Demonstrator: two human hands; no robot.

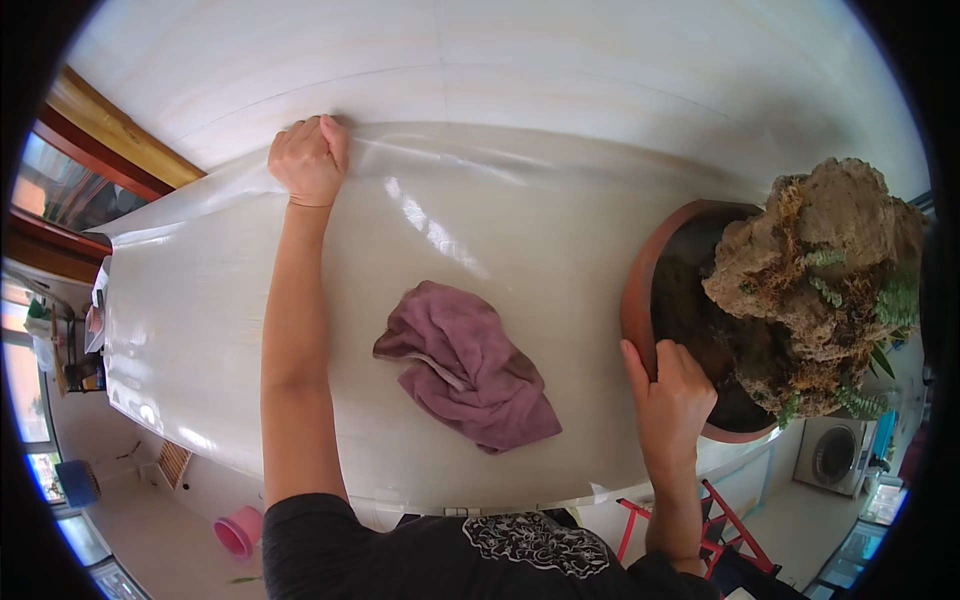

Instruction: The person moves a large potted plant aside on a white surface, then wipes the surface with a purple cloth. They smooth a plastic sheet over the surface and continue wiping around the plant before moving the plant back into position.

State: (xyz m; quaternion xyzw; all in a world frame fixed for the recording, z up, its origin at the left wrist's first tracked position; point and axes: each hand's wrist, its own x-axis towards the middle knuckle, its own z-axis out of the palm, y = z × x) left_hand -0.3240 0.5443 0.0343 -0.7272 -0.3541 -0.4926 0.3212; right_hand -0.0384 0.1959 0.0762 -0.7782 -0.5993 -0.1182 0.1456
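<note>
View from above a person standing at a table point(560, 90) covered by a clear plastic sheet point(250, 300). The left hand point(308, 160) reaches to the far edge of the sheet and is closed in a fist, pinching the sheet's far edge there; the plastic ripples and catches glare to both sides of that grip. The left forearm lies straight across the sheet toward the person's body.

The right hand point(672, 395) grasps the near rim of a round reddish-brown pot point(640, 290), fingers curled over the rim into the bowl and the thumb pointing up along the outside wall. The pot sits at the right end of the table, partly over the sheet. Just beyond the right hand's fingers, inside the pot, is dark soil, and above that a large rough rock point(810, 270) with small ferns growing from its cracks.

Between the two hands, nearer the person than the left grip and left of the right grip, a crumpled mauve cloth point(470, 365) lies on the sheet, touching neither hand.

Below the left elbow, on the floor, stands a pink tub point(235, 532).
</note>
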